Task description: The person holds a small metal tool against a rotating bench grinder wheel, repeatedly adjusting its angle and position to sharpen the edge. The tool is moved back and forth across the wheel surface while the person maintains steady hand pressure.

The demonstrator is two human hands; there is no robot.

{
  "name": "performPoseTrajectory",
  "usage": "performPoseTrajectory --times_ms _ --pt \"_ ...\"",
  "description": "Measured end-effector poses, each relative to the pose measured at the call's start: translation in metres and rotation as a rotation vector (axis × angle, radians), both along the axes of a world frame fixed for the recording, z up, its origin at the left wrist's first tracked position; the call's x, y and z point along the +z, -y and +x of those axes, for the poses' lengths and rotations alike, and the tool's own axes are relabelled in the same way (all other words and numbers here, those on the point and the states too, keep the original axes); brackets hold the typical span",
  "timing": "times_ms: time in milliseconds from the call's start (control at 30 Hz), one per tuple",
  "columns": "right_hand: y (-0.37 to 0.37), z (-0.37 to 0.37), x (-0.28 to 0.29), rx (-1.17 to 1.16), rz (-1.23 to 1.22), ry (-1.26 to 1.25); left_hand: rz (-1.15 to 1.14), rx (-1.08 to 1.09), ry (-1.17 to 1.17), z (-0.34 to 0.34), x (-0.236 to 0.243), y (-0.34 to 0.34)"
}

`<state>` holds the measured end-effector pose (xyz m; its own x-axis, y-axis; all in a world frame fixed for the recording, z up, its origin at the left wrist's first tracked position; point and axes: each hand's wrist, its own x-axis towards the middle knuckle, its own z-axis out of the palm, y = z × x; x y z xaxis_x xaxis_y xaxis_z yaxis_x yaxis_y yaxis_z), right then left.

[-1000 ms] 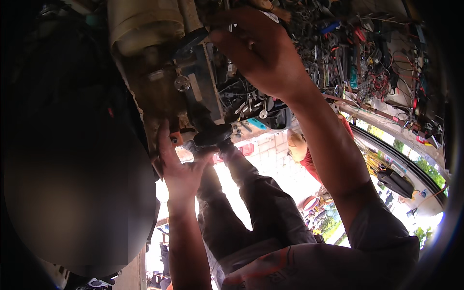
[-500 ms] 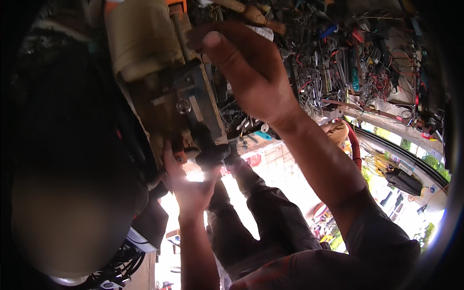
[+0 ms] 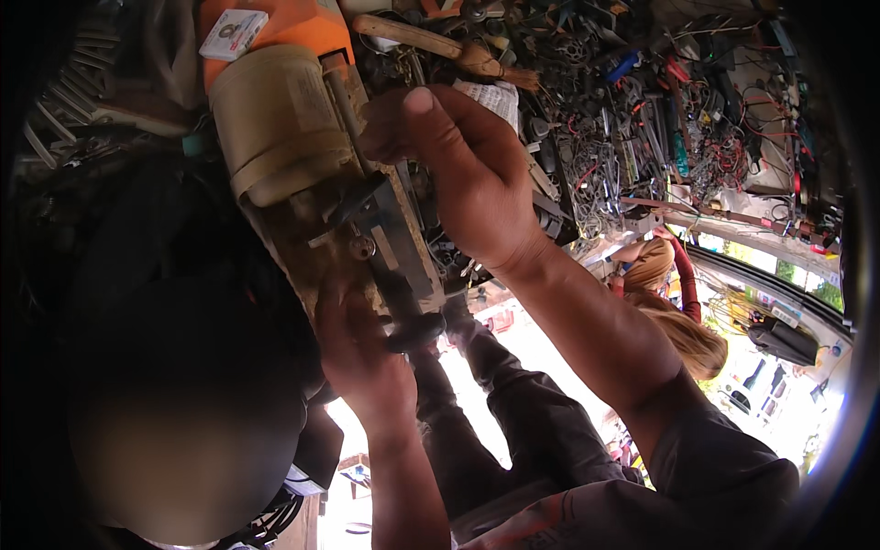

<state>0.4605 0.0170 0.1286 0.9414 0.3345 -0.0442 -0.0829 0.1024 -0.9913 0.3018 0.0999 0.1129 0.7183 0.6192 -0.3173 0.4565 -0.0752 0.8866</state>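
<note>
A workshop machine stands before me, with a beige motor housing (image 3: pixel 280 119) and a dark metal bed (image 3: pixel 394 252). My right hand (image 3: pixel 477 174) hovers beside the motor, fingers loosely curled, thumb apart, and nothing visible in it. Its fingertips lie in shadow. Down at the near end of the machine is my left hand (image 3: pixel 362 353), fingers smeared by motion, so whether they grip anything does not show. A black knob (image 3: pixel 417 332) sits just right of those fingers. Between the hands, a small round metal piece (image 3: pixel 362 247) rests against the machine.
A small white box (image 3: pixel 233 35) lies on the orange cover (image 3: pixel 307 27) behind the motor. A wooden-handled brush (image 3: pixel 449 48) lies to its right. Tools and wires crowd the bench (image 3: pixel 632 137). Another person (image 3: pixel 674 302) is at the right. A blurred rounded object (image 3: pixel 183 431) fills the lower left.
The view has shifted, showing more of the orange cover and the white box. My left hand's fingers have moved off to the left of the black knob. My right hand stays raised, slightly lower.
</note>
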Motion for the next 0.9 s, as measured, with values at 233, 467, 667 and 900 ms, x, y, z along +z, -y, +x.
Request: performPoseTrajectory --times_ms 233,467,667,900 --pt "-0.017 0.002 -0.005 0.015 -0.11 0.384 0.07 -0.064 -0.116 0.02 0.006 0.0" --pt "-0.029 0.002 0.0 0.153 -0.087 0.397 0.151 -0.101 -0.047 0.028 -0.008 -0.01" --pt "-0.03 0.007 -0.004 0.101 -0.216 0.673 0.222 -0.12 -0.049 0.035 -0.013 -0.013" --pt "-0.002 -0.009 0.028 0.381 -0.861 0.289 0.267 -0.127 -0.035 0.035 -0.015 -0.014"
